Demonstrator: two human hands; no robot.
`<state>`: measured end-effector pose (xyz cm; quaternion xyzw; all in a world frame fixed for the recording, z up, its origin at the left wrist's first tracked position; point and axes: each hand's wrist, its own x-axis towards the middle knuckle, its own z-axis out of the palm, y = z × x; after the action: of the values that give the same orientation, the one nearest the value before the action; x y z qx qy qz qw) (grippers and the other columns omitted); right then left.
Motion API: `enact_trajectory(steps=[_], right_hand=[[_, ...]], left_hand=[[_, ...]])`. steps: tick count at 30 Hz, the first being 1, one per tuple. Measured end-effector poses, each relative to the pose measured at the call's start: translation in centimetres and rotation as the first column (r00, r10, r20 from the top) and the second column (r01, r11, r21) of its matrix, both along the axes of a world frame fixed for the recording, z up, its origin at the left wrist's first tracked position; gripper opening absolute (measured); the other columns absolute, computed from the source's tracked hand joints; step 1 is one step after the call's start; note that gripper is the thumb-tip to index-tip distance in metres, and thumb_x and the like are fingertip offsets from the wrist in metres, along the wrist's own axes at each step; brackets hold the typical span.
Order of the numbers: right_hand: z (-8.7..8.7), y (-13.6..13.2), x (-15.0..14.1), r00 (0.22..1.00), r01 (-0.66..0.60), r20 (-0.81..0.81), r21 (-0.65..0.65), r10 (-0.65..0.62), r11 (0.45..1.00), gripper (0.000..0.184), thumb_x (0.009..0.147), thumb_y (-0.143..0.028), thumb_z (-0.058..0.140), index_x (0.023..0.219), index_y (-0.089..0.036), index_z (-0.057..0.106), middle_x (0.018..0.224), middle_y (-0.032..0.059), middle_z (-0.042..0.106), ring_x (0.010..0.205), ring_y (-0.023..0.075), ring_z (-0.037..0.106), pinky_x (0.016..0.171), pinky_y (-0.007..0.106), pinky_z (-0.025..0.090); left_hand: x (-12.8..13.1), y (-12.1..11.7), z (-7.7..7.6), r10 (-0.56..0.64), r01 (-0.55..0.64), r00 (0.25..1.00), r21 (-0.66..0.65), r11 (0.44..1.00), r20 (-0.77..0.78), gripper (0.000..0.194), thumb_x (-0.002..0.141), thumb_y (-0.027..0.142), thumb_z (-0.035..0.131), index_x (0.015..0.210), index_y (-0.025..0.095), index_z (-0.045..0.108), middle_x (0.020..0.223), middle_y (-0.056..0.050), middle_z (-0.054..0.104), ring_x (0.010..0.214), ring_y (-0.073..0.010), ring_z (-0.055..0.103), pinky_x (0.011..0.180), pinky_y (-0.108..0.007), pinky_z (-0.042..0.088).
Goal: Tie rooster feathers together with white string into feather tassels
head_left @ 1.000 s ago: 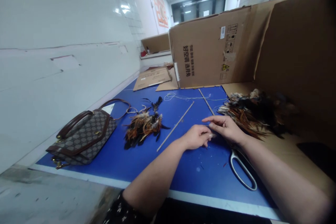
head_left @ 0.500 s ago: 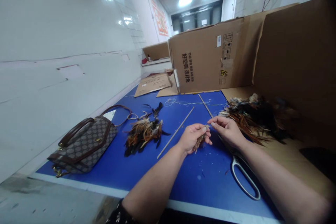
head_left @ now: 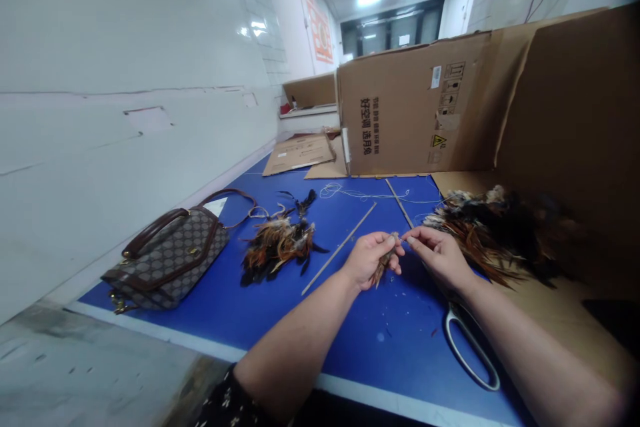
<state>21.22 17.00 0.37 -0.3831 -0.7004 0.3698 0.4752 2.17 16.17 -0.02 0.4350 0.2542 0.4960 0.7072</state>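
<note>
Over the blue tabletop (head_left: 345, 340), my left hand (head_left: 371, 257) is closed on a small bunch of brown feathers (head_left: 384, 269), whose tips hang below the fingers. My right hand (head_left: 435, 253) pinches close beside the top of that bunch, thumb and index finger together; what lies between them is too small to make out. A large heap of brown, black and white feathers (head_left: 480, 240) lies just beyond my right hand on cardboard. Under the right forearm sits a pair of scissors (head_left: 470, 350), one handle loop showing and the blades mostly hidden.
A second feather pile (head_left: 277, 243) lies left of a thin strip (head_left: 340, 248). Loose thread (head_left: 345, 191) trails behind it. A patterned handbag (head_left: 175, 257) stands at the left by the wall. Tall cardboard (head_left: 415, 113) borders the back and right.
My left hand has turned, bringing the brown feathers into sight between its fingers. My right hand stays pinched near it. The whole view has shifted slightly.
</note>
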Motion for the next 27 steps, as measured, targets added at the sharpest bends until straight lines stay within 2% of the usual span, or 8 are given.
enact_trajectory(steps=[4,7,9,11,13,15,20,27], right_hand=[[0.6,-0.9,-0.3,0.942,-0.037,0.331,0.274,-0.058,0.961,0.018,0.099,-0.031,0.055,0.090,-0.021,0.066,0.079,0.0047,0.067,0.072,0.0198,0.060,0.070,0.031,0.046],[1.2,-1.6,-0.6,0.815,-0.193,0.575,0.381,-0.068,0.904,0.013,0.095,-0.017,0.051,0.090,-0.022,0.063,0.084,0.0049,0.065,0.075,0.0195,0.059,0.071,0.031,0.043],[1.4,-1.7,-0.6,0.757,-0.243,0.649,0.391,-0.078,0.888,0.016,0.090,-0.011,0.050,0.087,-0.022,0.061,0.083,0.0044,0.063,0.073,0.0190,0.058,0.068,0.030,0.041],[1.3,-1.4,-0.3,0.756,-0.235,0.650,0.387,-0.083,0.892,0.017,0.088,-0.009,0.050,0.085,-0.022,0.060,0.083,0.0038,0.063,0.074,0.0185,0.057,0.068,0.029,0.040],[0.9,-0.8,0.1,0.799,-0.195,0.599,0.353,-0.061,0.915,0.017,0.088,-0.010,0.050,0.083,-0.021,0.061,0.081,0.0028,0.063,0.074,0.0177,0.057,0.069,0.028,0.041],[0.5,0.0,0.6,0.856,-0.152,0.516,0.295,-0.024,0.943,0.016,0.092,-0.015,0.052,0.081,-0.021,0.062,0.076,0.0017,0.063,0.071,0.0170,0.057,0.068,0.027,0.042],[0.1,0.6,0.8,0.932,-0.045,0.360,0.201,-0.031,0.979,0.023,0.099,-0.032,0.053,0.083,-0.020,0.064,0.071,0.0004,0.062,0.067,0.0165,0.055,0.065,0.027,0.043],[-0.3,-0.6,-0.9,0.905,-0.083,0.423,0.271,-0.041,0.959,0.021,0.101,-0.030,0.050,0.082,-0.022,0.057,0.070,-0.0006,0.058,0.065,0.0168,0.052,0.065,0.028,0.040]], left_hand=[[0.1,0.7,-0.8,0.165,-0.170,0.966,-0.005,0.985,-0.200,0.039,0.083,0.050,0.075,0.088,0.013,0.061,0.067,0.000,0.062,0.047,-0.0108,0.055,0.052,-0.029,0.054],[-0.2,1.0,-1.6,0.290,-0.221,0.797,0.191,0.956,-0.531,0.028,0.093,0.042,0.060,0.081,0.017,0.059,0.054,0.001,0.056,0.046,-0.0132,0.053,0.055,-0.029,0.051],[-0.6,1.0,-1.8,0.380,-0.080,0.629,0.429,0.900,-0.678,0.020,0.093,0.029,0.057,0.077,0.018,0.060,0.061,-0.003,0.061,0.059,-0.0164,0.060,0.066,-0.030,0.053],[-0.8,0.7,-1.7,0.434,0.150,0.538,0.588,0.795,-0.723,0.017,0.089,0.018,0.057,0.073,0.018,0.061,0.073,-0.007,0.067,0.074,-0.0188,0.063,0.078,-0.031,0.052],[-0.9,0.4,-1.5,0.401,0.305,0.552,0.625,0.719,-0.731,0.017,0.088,0.014,0.056,0.074,0.017,0.064,0.080,-0.007,0.069,0.081,-0.0187,0.063,0.082,-0.031,0.051],[-0.7,0.1,-1.2,0.323,0.306,0.628,0.606,0.735,-0.708,0.017,0.091,0.017,0.055,0.079,0.017,0.066,0.077,-0.005,0.067,0.074,-0.0158,0.062,0.078,-0.029,0.050],[0.0,-0.1,-1.3,0.296,-0.028,0.801,0.460,0.887,-0.521,0.027,0.099,0.037,0.052,0.086,0.017,0.063,0.056,0.003,0.054,0.049,-0.0100,0.050,0.055,-0.023,0.042],[0.4,0.4,-1.9,0.384,-0.256,0.848,0.353,0.900,-0.365,0.030,0.092,0.045,0.064,0.086,0.016,0.064,0.065,0.000,0.059,0.054,-0.0091,0.051,0.057,-0.023,0.041]])
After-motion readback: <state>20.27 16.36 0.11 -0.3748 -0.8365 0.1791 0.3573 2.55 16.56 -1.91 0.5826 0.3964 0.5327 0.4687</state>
